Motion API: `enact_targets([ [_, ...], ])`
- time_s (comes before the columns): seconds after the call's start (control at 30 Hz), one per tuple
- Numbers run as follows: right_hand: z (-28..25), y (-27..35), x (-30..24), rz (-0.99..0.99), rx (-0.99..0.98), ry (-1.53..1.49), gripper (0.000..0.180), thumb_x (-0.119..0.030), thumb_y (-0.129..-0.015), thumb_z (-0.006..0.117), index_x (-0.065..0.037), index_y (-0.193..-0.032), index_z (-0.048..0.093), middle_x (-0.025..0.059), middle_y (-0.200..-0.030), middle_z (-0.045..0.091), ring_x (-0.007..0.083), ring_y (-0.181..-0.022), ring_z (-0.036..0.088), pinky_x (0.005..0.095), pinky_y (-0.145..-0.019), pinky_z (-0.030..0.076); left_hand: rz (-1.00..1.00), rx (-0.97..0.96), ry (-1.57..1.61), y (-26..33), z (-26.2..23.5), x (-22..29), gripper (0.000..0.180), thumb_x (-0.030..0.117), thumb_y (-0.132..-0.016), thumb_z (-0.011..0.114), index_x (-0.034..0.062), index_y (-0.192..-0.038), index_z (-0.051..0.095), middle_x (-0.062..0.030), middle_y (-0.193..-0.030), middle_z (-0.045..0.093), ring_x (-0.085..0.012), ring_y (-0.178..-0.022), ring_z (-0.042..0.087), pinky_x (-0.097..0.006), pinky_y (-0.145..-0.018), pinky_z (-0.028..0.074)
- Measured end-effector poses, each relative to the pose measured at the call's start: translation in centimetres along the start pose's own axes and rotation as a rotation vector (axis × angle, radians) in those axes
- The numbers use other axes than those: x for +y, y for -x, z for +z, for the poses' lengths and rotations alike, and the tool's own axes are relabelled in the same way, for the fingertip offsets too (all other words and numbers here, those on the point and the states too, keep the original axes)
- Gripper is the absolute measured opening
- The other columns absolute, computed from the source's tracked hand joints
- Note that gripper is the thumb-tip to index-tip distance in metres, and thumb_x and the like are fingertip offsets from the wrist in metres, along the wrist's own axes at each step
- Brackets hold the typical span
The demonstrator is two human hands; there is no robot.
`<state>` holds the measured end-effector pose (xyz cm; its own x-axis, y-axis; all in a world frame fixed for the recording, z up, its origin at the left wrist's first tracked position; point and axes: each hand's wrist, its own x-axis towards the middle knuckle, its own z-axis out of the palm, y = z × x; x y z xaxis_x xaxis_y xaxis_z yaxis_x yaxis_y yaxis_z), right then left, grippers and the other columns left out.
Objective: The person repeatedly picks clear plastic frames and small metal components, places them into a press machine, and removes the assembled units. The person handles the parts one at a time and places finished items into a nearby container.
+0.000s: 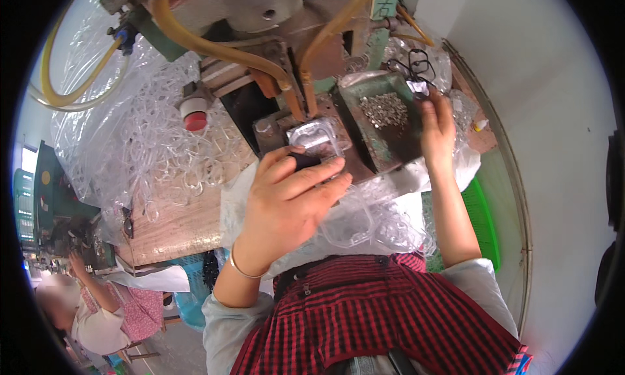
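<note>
My left hand (286,202) reaches over the machine's metal jig, its fingers bent round the near side of a clear plastic loop-shaped piece (312,134). Under those fingers shows a dark part that I cannot make out. Two amber tubes (303,101) point down just beyond the clear piece. At the right edge of a worn green tray (385,152), my right hand (437,127) has its thumb and finger closed at a small black and silver piece (418,88). Black loops (416,64) extend beyond that piece. Many small shiny metal bits (384,110) lie in the tray.
A heap of clear plastic loops (176,147) covers the bench's left side, near a red push button (194,120). More clear loops (371,222) lie at my lap. A green basket (480,222) stands at right by the wall. Far left, another person (107,319) sits working.
</note>
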<state>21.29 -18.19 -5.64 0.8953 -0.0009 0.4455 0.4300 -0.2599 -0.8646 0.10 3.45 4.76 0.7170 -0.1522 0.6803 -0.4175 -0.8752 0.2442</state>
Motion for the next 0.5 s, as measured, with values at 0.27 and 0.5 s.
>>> enact_targets([
  [0.27,-1.6,2.8,-2.6,-0.193,-0.325,0.583,0.012,-0.007,-0.082,0.073,-0.005,-0.094,0.073,0.0142,-0.099,0.068,0.0322,-0.095,0.068,0.0405,-0.084,0.054,-0.054,-0.044,0.010,0.4,-0.5,0.0,0.026,0.015,-0.074,0.082,0.0171,-0.100,0.080,0.0036,-0.113,0.074,-0.0172,-0.084,0.061,-0.038,-0.095,0.051],
  [0.5,0.2,3.4,-1.0,-0.387,-0.248,0.844,0.014,-0.009,-0.081,0.071,-0.003,-0.092,0.064,0.0196,-0.101,0.067,0.0399,-0.096,0.065,0.0510,-0.082,0.052,-0.183,0.161,0.006,5.5,-0.2,2.0,0.030,0.014,-0.079,0.080,0.0144,-0.109,0.076,-0.0097,-0.126,0.071,-0.0279,-0.115,0.067,-0.046,-0.104,0.048],
])
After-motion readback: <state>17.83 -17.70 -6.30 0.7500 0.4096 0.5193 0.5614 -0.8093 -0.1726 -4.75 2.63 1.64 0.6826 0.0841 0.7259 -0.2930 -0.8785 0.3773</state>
